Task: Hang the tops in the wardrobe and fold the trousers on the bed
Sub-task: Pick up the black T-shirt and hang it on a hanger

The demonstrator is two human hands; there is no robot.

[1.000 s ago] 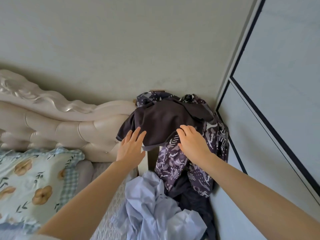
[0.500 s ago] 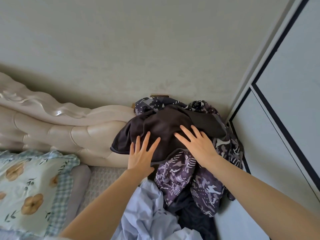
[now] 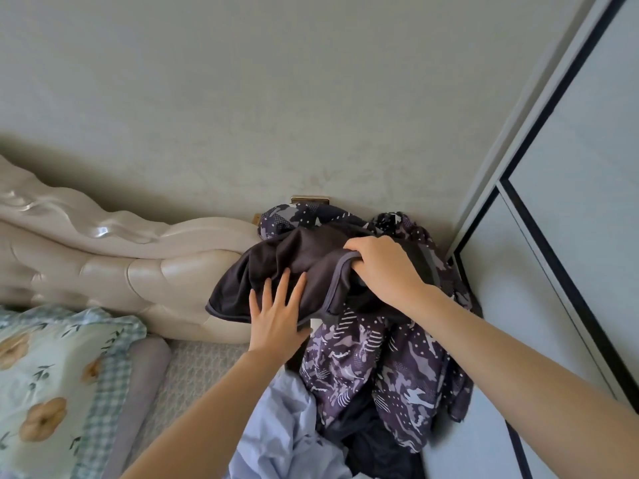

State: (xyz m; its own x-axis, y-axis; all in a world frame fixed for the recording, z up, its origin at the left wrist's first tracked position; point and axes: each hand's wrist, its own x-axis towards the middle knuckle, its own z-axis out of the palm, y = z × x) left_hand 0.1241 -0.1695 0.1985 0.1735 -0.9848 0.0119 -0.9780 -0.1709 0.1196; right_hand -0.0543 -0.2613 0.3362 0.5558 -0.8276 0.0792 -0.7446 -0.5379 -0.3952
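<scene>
Two hands on the clothes pile in the corner between bed and wardrobe. Right hand is at the top of the pile, fingers curled over the piped edge of the dark top, grip clamped on that fabric, edge bunched under the knuckles. Left hand lies flat on the lower part of the same top, fingers straight and spread, grip apart, only pressing on the cloth. The dark top is draped over the heap, its left side hanging against the end of the headboard. Under it is a purple patterned garment, camo-like print with white dots and stripes, which hangs down the right side next to the wardrobe door. Below, near the bottom edge, is a crumpled light blue garment, touching a dark navy garment to its right. Cannot tell which pieces are tops and which trousers. A small white edge shows under the dark top's hem, too little visible to say what it is. Floral pillow with checked border lies on the bed at left, well apart from the pile. Small brass-coloured plate on the wall just above the heap.
</scene>
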